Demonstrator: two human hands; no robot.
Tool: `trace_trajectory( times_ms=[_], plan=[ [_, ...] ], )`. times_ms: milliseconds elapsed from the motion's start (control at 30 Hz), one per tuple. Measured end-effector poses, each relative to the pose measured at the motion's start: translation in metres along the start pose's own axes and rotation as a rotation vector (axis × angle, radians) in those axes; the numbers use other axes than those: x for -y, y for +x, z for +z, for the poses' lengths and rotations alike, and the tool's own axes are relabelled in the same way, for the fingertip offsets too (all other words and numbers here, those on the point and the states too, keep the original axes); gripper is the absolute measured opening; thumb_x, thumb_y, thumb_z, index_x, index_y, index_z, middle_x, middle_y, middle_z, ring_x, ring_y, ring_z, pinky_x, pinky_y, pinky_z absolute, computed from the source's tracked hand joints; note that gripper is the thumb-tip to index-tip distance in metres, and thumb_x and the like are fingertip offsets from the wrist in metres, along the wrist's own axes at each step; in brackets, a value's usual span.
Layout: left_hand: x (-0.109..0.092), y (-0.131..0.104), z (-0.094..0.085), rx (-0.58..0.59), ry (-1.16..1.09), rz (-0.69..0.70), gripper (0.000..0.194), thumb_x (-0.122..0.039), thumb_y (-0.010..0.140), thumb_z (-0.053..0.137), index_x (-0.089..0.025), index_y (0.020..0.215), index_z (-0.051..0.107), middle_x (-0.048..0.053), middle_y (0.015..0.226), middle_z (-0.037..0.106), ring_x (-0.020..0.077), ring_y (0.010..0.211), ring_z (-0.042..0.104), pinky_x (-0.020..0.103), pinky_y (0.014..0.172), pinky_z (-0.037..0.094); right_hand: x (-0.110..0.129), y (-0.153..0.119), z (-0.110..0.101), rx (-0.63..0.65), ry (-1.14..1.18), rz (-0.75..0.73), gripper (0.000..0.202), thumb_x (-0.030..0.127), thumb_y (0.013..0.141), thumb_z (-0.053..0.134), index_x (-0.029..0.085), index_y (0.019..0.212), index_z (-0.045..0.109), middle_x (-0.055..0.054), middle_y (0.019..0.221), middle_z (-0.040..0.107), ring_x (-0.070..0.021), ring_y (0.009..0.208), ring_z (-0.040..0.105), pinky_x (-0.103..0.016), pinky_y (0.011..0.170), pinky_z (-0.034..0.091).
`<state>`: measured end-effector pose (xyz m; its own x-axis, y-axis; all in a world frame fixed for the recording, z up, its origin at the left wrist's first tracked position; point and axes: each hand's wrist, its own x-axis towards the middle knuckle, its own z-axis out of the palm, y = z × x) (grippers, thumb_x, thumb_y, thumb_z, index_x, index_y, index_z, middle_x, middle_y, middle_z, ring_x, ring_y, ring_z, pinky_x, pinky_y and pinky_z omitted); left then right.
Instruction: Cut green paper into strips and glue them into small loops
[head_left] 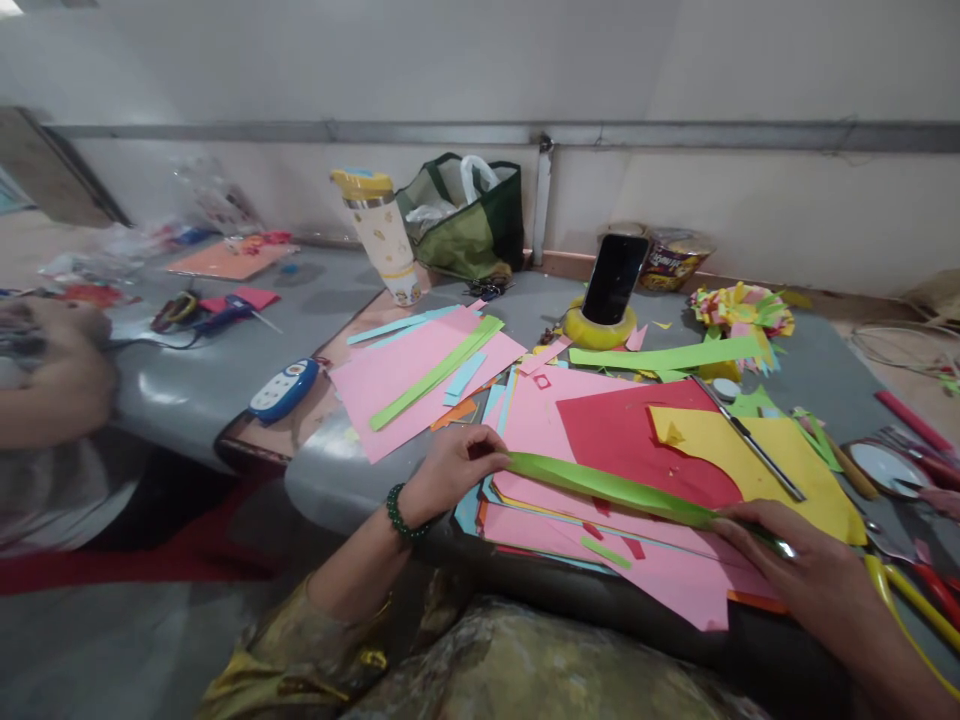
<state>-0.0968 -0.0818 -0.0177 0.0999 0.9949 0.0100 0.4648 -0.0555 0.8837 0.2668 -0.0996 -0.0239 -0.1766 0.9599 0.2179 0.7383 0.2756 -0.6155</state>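
Holding a green strip (pixel 607 487) lengthwise between both hands, above the pile of coloured paper (pixel 675 585) at the near edge of the table (pixel 322 490). Pinching one end with left hand (pixel 457 468) — thumb against forefinger, right at the tip; pinching the other with right hand (pixel 784 555), thumb and fingers together on the paper. Also showing a shiny metal bit (pixel 784 549) at the right hand — too small to identify. To do this well: apply light, even tension, just enough to ease the bow without tearing; pinch only at the ends to avoid creasing the middle; match both wrists to prevent twisting. Mind the small green scrap (pixel 606 552) and red scrap (pixel 634 548) lying just below, plus the pen-like tool (pixel 750 445) across the yellow sheet (pixel 806 455). Give the yellow handles (pixel 885 590) near the right forearm some room.
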Motion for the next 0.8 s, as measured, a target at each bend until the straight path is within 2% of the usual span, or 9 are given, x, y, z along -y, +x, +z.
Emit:
trace_trajectory(
  times_ms=[100,167,233,300,400,533,600,700,800],
  plan=[
    [-0.002,-0.002,-0.004,0.002,-0.011,-0.003,0.017,-0.034,0.071,0.065,-0.019,0.063,0.065,0.000,0.059,0.064,0.0132,0.056,0.053,0.022,0.053,0.042,0.006,0.000,-0.003,-0.015,0.040,0.072,0.042,0.067,0.080,0.055,0.028,0.074,0.070,-0.004,0.072,0.071,-0.0223,0.067,0.066,-0.031,0.062,0.054],
    [-0.005,-0.005,-0.008,-0.006,-0.020,-0.002,0.023,-0.040,0.072,0.064,-0.019,0.062,0.064,-0.001,0.056,0.060,0.0130,0.054,0.051,0.022,0.051,0.041,0.017,0.000,-0.008,0.033,0.103,0.155,0.041,0.065,0.078,0.061,0.026,0.073,0.070,-0.003,0.067,0.071,-0.0204,0.060,0.065,-0.029,0.056,0.053],
    [-0.008,-0.007,-0.012,-0.025,-0.036,-0.015,0.030,-0.048,0.071,0.066,-0.019,0.061,0.064,-0.001,0.054,0.059,0.0135,0.052,0.051,0.023,0.049,0.042,0.031,0.002,-0.011,0.009,0.219,0.259,0.044,0.066,0.073,0.065,0.022,0.069,0.069,-0.002,0.054,0.065,-0.0167,0.046,0.058,-0.027,0.044,0.047],
    [-0.011,-0.006,-0.016,-0.036,-0.077,-0.057,0.038,-0.057,0.066,0.070,-0.020,0.059,0.064,0.000,0.054,0.061,0.0149,0.051,0.053,0.024,0.048,0.044,0.043,0.004,-0.012,-0.082,0.361,0.323,0.048,0.068,0.065,0.070,0.021,0.062,0.065,0.000,0.045,0.059,-0.0142,0.039,0.052,-0.026,0.040,0.043],
    [-0.020,-0.004,-0.020,-0.079,-0.094,-0.109,0.049,-0.068,0.053,0.075,-0.020,0.053,0.065,0.000,0.050,0.062,0.0160,0.050,0.054,0.024,0.049,0.046,0.053,0.009,-0.010,-0.142,0.538,0.365,0.048,0.064,0.058,0.078,0.019,0.061,0.062,0.000,0.045,0.059,-0.0129,0.040,0.054,-0.024,0.041,0.044],
    [-0.026,-0.006,-0.022,-0.106,-0.053,-0.197,0.045,-0.069,0.043,0.077,-0.026,0.049,0.068,-0.002,0.051,0.065,0.0192,0.053,0.058,0.027,0.050,0.050,0.054,0.010,-0.007,-0.176,0.747,0.363,0.043,0.057,0.056,0.082,0.019,0.067,0.064,0.000,0.050,0.063,-0.0134,0.046,0.059,-0.025,0.047,0.050],
    [-0.024,-0.008,-0.022,-0.118,-0.030,-0.192,0.039,-0.067,0.045,0.077,-0.029,0.049,0.069,-0.004,0.054,0.067,0.0201,0.054,0.059,0.028,0.050,0.050,0.053,0.010,-0.006,-0.188,0.814,0.366,0.042,0.055,0.055,0.084,0.018,0.066,0.064,0.002,0.051,0.062,-0.0128,0.046,0.060,-0.025,0.048,0.051],
    [-0.014,-0.013,-0.020,-0.189,-0.005,-0.169,0.030,-0.062,0.057,0.073,-0.032,0.053,0.069,-0.008,0.057,0.067,0.0197,0.056,0.060,0.027,0.051,0.050,0.051,0.010,-0.004,-0.193,0.852,0.389,0.041,0.054,0.056,0.084,0.018,0.064,0.066,0.002,0.050,0.062,-0.0121,0.044,0.059,-0.024,0.047,0.051],
    [-0.004,-0.017,-0.020,-0.226,0.089,-0.152,0.028,-0.060,0.066,0.067,-0.033,0.056,0.067,-0.010,0.059,0.069,0.0205,0.057,0.063,0.028,0.050,0.052,0.048,0.009,-0.004,-0.187,0.855,0.410,0.041,0.054,0.057,0.083,0.017,0.064,0.068,0.001,0.048,0.062,-0.0124,0.042,0.059,-0.024,0.046,0.050]
  ],
)
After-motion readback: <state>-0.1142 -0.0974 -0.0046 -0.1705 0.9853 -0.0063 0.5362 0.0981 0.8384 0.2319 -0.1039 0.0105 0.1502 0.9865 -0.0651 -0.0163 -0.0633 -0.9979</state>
